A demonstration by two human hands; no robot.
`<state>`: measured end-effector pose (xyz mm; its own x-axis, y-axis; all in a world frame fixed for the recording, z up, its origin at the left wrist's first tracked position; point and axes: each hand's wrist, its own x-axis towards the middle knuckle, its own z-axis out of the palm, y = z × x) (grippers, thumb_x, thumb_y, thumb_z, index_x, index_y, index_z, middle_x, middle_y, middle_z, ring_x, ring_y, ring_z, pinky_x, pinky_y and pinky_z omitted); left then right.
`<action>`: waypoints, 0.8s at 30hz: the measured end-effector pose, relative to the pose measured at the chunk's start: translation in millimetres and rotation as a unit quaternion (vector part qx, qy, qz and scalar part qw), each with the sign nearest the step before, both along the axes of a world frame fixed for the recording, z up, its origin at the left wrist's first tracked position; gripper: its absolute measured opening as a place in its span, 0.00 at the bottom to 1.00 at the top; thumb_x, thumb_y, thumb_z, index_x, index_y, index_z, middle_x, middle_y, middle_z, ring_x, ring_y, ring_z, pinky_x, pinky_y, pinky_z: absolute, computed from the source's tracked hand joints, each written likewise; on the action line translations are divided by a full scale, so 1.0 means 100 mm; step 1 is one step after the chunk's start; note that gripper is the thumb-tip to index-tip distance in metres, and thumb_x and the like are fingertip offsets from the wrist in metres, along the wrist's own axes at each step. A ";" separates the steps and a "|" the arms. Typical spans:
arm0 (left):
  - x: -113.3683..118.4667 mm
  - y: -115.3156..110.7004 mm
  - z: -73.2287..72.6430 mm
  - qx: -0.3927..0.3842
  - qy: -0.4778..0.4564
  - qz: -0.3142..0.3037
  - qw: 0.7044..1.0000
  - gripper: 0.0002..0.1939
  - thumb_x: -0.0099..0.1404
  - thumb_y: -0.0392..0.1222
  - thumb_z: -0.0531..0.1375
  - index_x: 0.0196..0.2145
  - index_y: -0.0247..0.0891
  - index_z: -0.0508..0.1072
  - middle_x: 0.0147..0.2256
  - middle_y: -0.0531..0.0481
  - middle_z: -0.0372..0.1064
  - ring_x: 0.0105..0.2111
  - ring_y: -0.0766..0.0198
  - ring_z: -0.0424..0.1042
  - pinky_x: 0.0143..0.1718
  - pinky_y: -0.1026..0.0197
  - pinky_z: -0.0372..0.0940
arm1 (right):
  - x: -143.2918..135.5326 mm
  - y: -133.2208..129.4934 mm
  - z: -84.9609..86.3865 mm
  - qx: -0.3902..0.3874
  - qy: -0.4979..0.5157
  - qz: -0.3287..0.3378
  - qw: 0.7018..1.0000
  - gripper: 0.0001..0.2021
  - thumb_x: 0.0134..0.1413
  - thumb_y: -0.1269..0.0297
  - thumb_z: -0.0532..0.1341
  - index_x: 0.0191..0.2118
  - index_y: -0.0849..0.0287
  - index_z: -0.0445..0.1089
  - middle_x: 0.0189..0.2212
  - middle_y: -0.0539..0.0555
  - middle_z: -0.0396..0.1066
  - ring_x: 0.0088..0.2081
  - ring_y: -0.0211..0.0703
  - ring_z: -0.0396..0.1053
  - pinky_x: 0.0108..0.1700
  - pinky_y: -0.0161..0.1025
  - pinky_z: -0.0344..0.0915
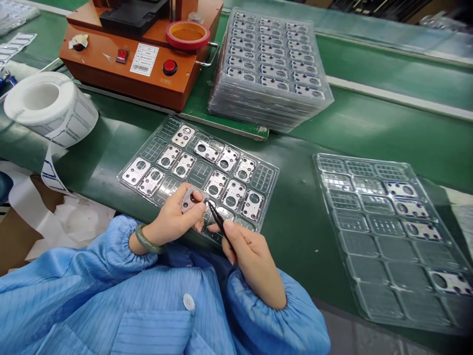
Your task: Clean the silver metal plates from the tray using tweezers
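Observation:
My left hand (177, 214) holds a small metal plate (189, 199) with round holes between its thumb and fingers. In my right hand (246, 244) are black tweezers (218, 219), whose tips meet the plate's right edge; whether they grip anything is too small to tell. Both hands are over the near edge of a clear tray (271, 185), which holds several silver metal plates in its compartments; some other compartments hold no plate. To the right lies a second clear tray (328, 217) with several plates along its right side.
Behind the near tray stands an orange machine (129, 74) with red tape (187, 35) on top. A tall stack of filled trays (258, 106) is right of it. A white label roll (51, 108) stands at left, above a box of paper (74, 219).

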<state>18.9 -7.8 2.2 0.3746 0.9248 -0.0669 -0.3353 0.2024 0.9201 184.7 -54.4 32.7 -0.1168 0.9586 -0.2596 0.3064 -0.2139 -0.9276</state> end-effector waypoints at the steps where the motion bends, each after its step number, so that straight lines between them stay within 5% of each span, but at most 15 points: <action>1: 0.00 0.00 0.00 0.001 0.001 -0.001 1.000 0.11 0.64 0.43 0.59 0.35 0.40 0.57 0.20 0.61 0.58 0.17 0.73 0.64 0.22 0.65 0.63 | 0.00 -0.01 0.00 0.004 -0.007 0.001 1.000 0.24 0.64 0.50 0.49 0.28 0.61 0.74 0.10 0.44 0.56 0.15 0.34 0.56 0.24 0.34 0.61; 7: 0.00 0.00 0.01 0.000 0.013 -0.001 1.000 0.12 0.64 0.44 0.59 0.35 0.40 0.57 0.23 0.59 0.60 0.18 0.73 0.65 0.23 0.64 0.64 | -0.03 -0.08 -0.11 0.083 -0.025 -0.033 0.996 0.19 0.59 0.54 0.59 0.52 0.58 0.64 0.20 0.46 0.71 0.23 0.39 0.71 0.29 0.36 0.69; 12: -0.01 0.00 0.00 -0.001 0.015 -0.002 1.000 0.12 0.65 0.44 0.58 0.35 0.39 0.57 0.22 0.60 0.57 0.18 0.72 0.65 0.23 0.64 0.64 | -0.05 -0.12 -0.16 0.222 -0.109 -0.083 0.965 0.09 0.56 0.64 0.63 0.44 0.55 0.69 0.35 0.52 0.76 0.35 0.41 0.76 0.37 0.37 0.73; 18: -0.01 0.01 0.01 -0.006 -0.001 0.000 1.000 0.12 0.64 0.44 0.59 0.35 0.39 0.57 0.23 0.60 0.58 0.18 0.73 0.65 0.23 0.65 0.64 | -0.02 -0.09 -0.09 0.228 -0.151 -0.048 0.961 0.08 0.60 0.64 0.59 0.43 0.57 0.71 0.25 0.48 0.76 0.24 0.37 0.74 0.28 0.33 0.70; 24: 0.00 0.01 0.02 -0.004 -0.008 -0.004 1.000 0.13 0.63 0.44 0.60 0.35 0.39 0.58 0.25 0.60 0.59 0.17 0.74 0.64 0.22 0.65 0.64 | 0.02 -0.08 -0.01 0.171 -0.114 -0.017 0.979 0.10 0.63 0.63 0.54 0.40 0.59 0.72 0.13 0.43 0.66 0.15 0.34 0.65 0.21 0.31 0.64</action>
